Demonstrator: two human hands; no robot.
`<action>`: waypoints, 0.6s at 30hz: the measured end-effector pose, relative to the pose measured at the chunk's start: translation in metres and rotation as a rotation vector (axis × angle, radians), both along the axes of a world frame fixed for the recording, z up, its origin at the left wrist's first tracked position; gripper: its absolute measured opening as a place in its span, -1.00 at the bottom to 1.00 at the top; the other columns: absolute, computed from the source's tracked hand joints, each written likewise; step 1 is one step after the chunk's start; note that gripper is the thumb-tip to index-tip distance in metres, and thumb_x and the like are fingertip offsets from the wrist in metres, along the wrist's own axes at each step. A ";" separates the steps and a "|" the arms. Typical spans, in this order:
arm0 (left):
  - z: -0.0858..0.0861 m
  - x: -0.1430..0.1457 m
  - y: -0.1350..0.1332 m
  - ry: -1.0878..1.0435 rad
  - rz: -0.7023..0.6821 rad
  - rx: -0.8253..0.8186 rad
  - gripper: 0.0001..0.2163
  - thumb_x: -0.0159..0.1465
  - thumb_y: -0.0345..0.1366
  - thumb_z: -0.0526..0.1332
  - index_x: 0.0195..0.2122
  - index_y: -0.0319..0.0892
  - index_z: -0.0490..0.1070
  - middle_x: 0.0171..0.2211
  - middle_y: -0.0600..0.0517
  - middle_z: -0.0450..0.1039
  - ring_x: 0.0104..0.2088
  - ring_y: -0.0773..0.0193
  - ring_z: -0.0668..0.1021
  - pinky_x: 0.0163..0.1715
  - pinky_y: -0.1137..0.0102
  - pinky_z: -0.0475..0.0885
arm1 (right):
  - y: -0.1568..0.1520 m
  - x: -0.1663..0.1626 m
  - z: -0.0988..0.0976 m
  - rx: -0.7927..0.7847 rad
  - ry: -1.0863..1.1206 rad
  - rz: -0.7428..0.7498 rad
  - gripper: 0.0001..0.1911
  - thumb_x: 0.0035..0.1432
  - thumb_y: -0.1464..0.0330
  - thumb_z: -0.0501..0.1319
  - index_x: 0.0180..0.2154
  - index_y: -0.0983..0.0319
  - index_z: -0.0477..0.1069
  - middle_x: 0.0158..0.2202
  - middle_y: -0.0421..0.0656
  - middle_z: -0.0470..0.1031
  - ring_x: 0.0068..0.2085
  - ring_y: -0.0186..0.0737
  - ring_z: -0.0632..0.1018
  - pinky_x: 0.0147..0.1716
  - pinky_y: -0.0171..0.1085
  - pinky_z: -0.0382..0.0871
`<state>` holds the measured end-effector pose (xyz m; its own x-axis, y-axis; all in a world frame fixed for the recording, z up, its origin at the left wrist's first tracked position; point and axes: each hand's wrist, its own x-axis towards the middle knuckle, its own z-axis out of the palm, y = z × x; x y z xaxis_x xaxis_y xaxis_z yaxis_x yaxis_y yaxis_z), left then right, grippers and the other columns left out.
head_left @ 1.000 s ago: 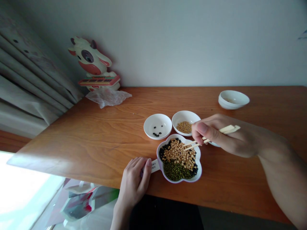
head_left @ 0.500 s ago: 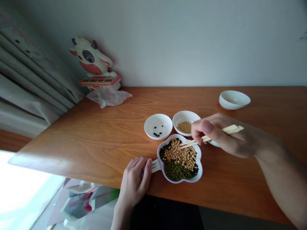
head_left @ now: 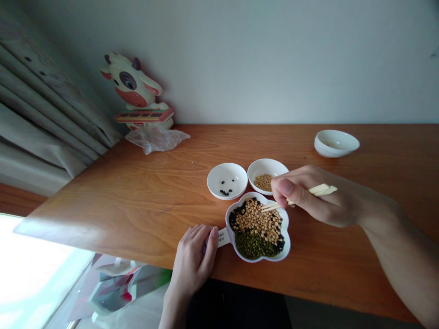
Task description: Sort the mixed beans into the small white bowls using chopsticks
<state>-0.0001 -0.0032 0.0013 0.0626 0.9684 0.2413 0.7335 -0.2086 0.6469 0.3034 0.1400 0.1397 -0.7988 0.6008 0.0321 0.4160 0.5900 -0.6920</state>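
A paw-shaped dish (head_left: 287, 249) with a white handle (head_left: 222, 237) stands on the table near its front edge, holding yellow soybeans (head_left: 262, 221), green mung beans (head_left: 255, 246) and black beans (head_left: 237, 216). My left hand (head_left: 196, 251) is closed round the end of that handle. Over the dish's right side, my right hand (head_left: 305, 194) grips wooden chopsticks (head_left: 320, 189), their tips down at the soybeans. Whether a bean is between the tips I cannot tell. Behind the dish, one white bowl (head_left: 212, 176) contains several black beans; beside it another white bowl (head_left: 255, 168) contains soybeans, its right side partly covered by my right hand.
Farther back on the right sits another white bowl (head_left: 336, 145). A cow-shaped toy keyboard (head_left: 144, 114) leans on the wall at the back left, with a clear plastic bag (head_left: 156, 140) before it. Bags (head_left: 115, 288) lie below the table's left front edge.
My right hand has shifted slightly left and lower, and the chopsticks' tips have moved a little right over the soybeans. My left hand keeps its hold on the handle.
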 end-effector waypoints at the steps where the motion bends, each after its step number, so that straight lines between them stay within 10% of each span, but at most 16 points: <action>1: 0.000 0.000 0.000 0.001 -0.001 -0.001 -0.69 0.62 -0.26 0.07 -0.33 -0.10 0.34 -0.39 0.05 0.45 -0.35 0.22 0.50 -0.26 0.31 0.33 | 0.000 -0.001 0.000 0.007 0.007 0.012 -0.34 0.58 -0.10 -0.10 -0.36 0.18 0.43 -0.47 -0.23 0.41 -0.46 -0.30 0.37 -0.41 -0.19 0.13; 18: 0.001 0.000 0.001 0.009 -0.001 -0.012 -0.67 0.64 -0.22 0.04 -0.33 -0.09 0.34 -0.39 0.03 0.45 -0.35 0.19 0.51 -0.26 0.30 0.34 | -0.001 -0.002 0.000 0.007 0.012 0.039 -0.37 0.59 -0.07 -0.08 -0.35 0.19 0.42 -0.47 -0.22 0.40 -0.46 -0.30 0.36 -0.41 -0.20 0.15</action>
<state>0.0002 -0.0026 0.0021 0.0659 0.9711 0.2294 0.7391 -0.2020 0.6426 0.3014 0.1394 0.1399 -0.8212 0.5687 0.0460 0.3842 0.6109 -0.6923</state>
